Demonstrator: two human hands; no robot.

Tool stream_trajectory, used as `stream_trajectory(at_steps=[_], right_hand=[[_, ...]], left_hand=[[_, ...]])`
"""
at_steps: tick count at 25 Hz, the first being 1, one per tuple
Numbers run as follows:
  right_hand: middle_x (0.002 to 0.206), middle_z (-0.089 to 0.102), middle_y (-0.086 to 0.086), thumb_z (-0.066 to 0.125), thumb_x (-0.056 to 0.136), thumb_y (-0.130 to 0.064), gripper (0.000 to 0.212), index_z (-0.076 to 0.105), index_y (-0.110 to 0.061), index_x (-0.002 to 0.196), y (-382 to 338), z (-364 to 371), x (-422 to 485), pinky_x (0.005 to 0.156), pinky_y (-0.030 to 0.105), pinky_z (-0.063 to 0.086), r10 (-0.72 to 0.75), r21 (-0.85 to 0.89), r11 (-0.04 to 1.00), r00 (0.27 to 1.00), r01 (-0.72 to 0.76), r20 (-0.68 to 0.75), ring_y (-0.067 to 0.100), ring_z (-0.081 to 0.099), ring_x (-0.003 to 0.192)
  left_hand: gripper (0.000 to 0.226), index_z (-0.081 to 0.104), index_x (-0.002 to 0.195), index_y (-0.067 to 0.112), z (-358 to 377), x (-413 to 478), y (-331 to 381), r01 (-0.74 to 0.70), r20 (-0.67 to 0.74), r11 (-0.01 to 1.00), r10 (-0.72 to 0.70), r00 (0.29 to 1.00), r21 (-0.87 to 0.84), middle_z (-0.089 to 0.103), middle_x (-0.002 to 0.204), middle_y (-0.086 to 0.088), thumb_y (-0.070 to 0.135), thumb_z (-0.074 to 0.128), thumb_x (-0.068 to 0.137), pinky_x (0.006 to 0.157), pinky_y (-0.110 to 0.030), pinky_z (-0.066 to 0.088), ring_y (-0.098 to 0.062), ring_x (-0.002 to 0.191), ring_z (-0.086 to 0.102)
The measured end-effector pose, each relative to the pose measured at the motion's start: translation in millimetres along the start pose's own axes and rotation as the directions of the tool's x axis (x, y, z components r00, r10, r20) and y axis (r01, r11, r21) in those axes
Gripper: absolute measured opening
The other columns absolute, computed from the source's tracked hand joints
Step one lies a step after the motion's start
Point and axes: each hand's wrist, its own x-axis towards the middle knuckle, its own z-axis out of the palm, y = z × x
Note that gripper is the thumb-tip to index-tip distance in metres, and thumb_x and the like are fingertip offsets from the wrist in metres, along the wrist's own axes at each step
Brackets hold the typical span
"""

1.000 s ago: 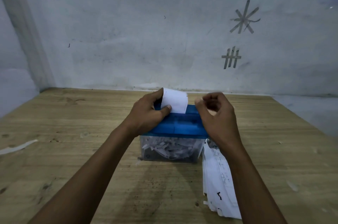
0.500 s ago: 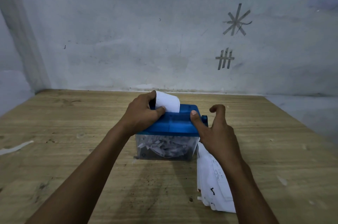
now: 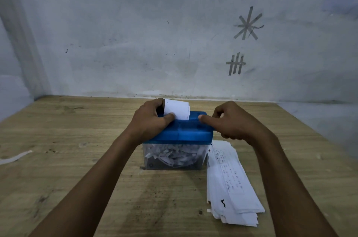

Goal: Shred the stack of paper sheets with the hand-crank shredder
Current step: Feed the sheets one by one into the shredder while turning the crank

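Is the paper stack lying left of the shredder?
No, the paper stack lies on the table to the right of the shredder.

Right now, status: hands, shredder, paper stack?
Left hand pinches sheet in shredder slot. Right hand curled at its right end, thumb on top; grip hidden. Stack alongside, untouched. Nothing blocking.

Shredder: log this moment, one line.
left hand: pinches sheet at slot | right hand: thumb on shredder lid, crank hidden | paper stack: beside shredder
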Motion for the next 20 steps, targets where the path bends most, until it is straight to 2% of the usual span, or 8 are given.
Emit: stream_trajectory(at_steps=[1, 3, 6, 8, 13, 15, 17, 20], right_hand=[[0.061, 0.066, -0.002, 0.074, 0.083, -0.055, 0.038, 0.071, -0.018, 0.089, 12, -6, -5, 0.049, 0.026, 0.044, -0.042, 0.109, 0.993, 0.996, 0.033, 0.079, 0.006, 0.056, 0.05], [0.09, 0.075, -0.007, 0.078, 0.078, -0.047, 0.033, 0.074, -0.029, 0.105, 39, -5, -17, 0.065, 0.027, 0.056, -0.175, 0.316, 0.941, 0.975, 0.124, 0.138, 0.004, 0.068, 0.075], [0.118, 0.072, -0.006, 0.077, 0.075, -0.032, 0.036, 0.077, -0.022, 0.11, 72, 19, -10, 0.089, 0.032, 0.059, -0.264, 0.581, 0.769, 0.96, 0.267, -0.091, 0.015, 0.067, 0.111], [0.11, 0.076, 0.004, 0.075, 0.078, -0.027, 0.033, 0.076, -0.01, 0.106, 75, 29, 0, 0.084, 0.037, 0.061, -0.273, 0.612, 0.723, 0.946, 0.32, -0.172, 0.026, 0.07, 0.106], [0.079, 0.074, 0.009, 0.07, 0.085, -0.055, 0.05, 0.074, -0.006, 0.076, 56, 20, 8, 0.057, 0.032, 0.057, -0.277, 0.603, 0.721, 0.94, 0.341, -0.199, 0.027, 0.071, 0.071], [0.064, 0.061, 0.009, 0.062, 0.089, -0.055, 0.052, 0.063, -0.008, 0.068, 47, 27, 20, 0.046, 0.033, 0.049, -0.148, 0.664, 0.711, 0.972, 0.232, -0.181, 0.026, 0.06, 0.055], [0.061, 0.054, 0.009, 0.061, 0.093, -0.053, 0.046, 0.059, -0.01, 0.077, 41, 39, 31, 0.039, 0.025, 0.038, 0.078, 0.77, 0.636, 0.997, -0.047, -0.004, 0.02, 0.049, 0.045], [0.046, 0.045, -0.001, 0.057, 0.096, -0.036, 0.037, 0.057, -0.009, 0.069, 48, 57, 31, 0.029, 0.014, 0.022, 0.234, 0.845, 0.28, 0.886, -0.455, 0.4, 0.006, 0.033, 0.03]], left_hand=[[0.021, 0.065, 0.092, 0.023, 1, 1, -1, -0.012, 0.0, 1.0, 0.012, 1.0, 0.001, 0.072, 0.098, 0.002, 0.04, 0.069, 0.081, 0.088, -0.05, 0.055, -0.021, 0.094, 0.066], [0.028, 0.067, 0.094, 0.021, 1, 1, -2, -0.018, 0.001, 1.0, 0.018, 1.0, -0.005, 0.072, 0.098, 0.003, 0.044, 0.067, 0.078, 0.088, -0.051, 0.054, -0.021, 0.094, 0.067], [0.036, 0.069, 0.101, 0.02, 0, 1, 0, -0.006, -0.001, 1.0, 0.006, 1.0, -0.014, 0.073, 0.1, 0.004, 0.046, 0.065, 0.076, 0.09, -0.049, 0.054, -0.019, 0.096, 0.067], [0.025, 0.068, 0.104, 0.02, 1, 2, 0, -0.008, -0.001, 1.0, 0.008, 1.0, -0.001, 0.072, 0.103, 0.003, 0.037, 0.071, 0.086, 0.091, -0.048, 0.054, -0.019, 0.097, 0.066], [0.024, 0.068, 0.1, 0.019, 0, 1, -2, -0.021, 0.001, 1.0, 0.021, 1.0, -0.017, 0.072, 0.102, 0.003, 0.037, 0.07, 0.083, 0.09, -0.048, 0.055, -0.019, 0.096, 0.066], [0.014, 0.067, 0.096, 0.019, 1, 2, -2, -0.022, 0.018, 1.0, 0.022, 1.0, -0.021, 0.073, 0.1, 0.002, 0.029, 0.073, 0.087, 0.09, -0.048, 0.055, -0.018, 0.095, 0.067], [0.009, 0.065, 0.091, 0.022, 1, 1, -1, -0.023, 0.025, 1.0, 0.023, 0.999, -0.016, 0.072, 0.099, 0.003, 0.026, 0.073, 0.089, 0.09, -0.046, 0.055, -0.016, 0.094, 0.067], [0.015, 0.065, 0.088, 0.025, 2, 0, 1, -0.027, 0.018, 0.999, 0.028, 0.999, -0.04, 0.073, 0.096, 0.008, 0.037, 0.071, 0.081, 0.09, -0.045, 0.055, -0.014, 0.092, 0.068]])
